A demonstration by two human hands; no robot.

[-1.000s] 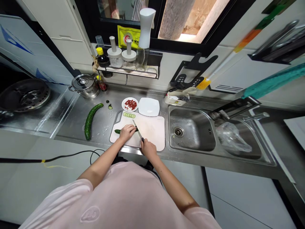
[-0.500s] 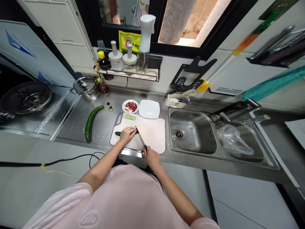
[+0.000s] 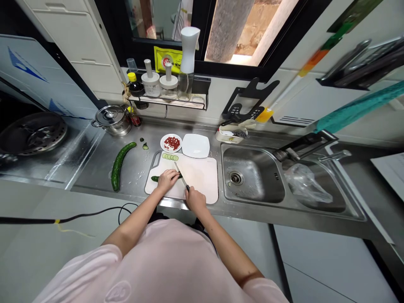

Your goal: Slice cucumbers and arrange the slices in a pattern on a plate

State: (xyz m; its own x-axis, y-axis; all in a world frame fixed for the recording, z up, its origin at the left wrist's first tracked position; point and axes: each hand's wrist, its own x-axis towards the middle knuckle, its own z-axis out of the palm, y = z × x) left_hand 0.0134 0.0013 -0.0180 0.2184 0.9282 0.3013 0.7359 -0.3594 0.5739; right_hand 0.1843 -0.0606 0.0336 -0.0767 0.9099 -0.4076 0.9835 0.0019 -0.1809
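Carefully, the left hand (image 3: 167,180) curls over a cucumber piece (image 3: 154,179) to steady it on the white cutting board (image 3: 202,181), low centre, while the right hand (image 3: 195,200) closes firmly around a kitchen knife (image 3: 182,176).

The steel counter (image 3: 91,168) holds a cucumber (image 3: 117,166), cutting board (image 3: 202,181) and pot (image 3: 112,120).

- One camera, worn on the person's head, looks forward and down.
- It faces the worktop (image 3: 91,168) from close above, with the left hand (image 3: 167,180) and right hand (image 3: 195,200) low in frame and the chest (image 3: 158,261) along the bottom edge.
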